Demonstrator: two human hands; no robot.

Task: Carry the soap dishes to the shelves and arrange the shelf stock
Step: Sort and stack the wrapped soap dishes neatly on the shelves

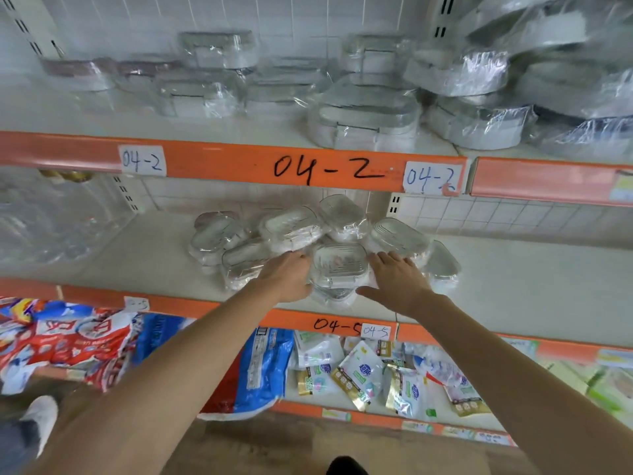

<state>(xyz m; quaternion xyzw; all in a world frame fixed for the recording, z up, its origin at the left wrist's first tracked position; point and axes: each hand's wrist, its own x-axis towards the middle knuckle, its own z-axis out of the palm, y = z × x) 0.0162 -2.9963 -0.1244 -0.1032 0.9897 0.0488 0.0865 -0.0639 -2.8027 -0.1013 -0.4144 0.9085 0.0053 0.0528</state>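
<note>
Arranging step: my left hand (287,275) and right hand (394,279), fingers nearly straight, press either side of the front soap dish (339,269) on the middle shelf (513,286); next, square it against the pile.

soap dishes (339,269): clear glossy plastic tops on white bases, each in crinkly shiny film wrap
shelf boards (137,265): smooth matt white, looks like painted metal
edge strips (212,162): glossy orange plastic
labels (142,161): matt white paper
detergent bags (260,368): shiny printed plastic
</note>
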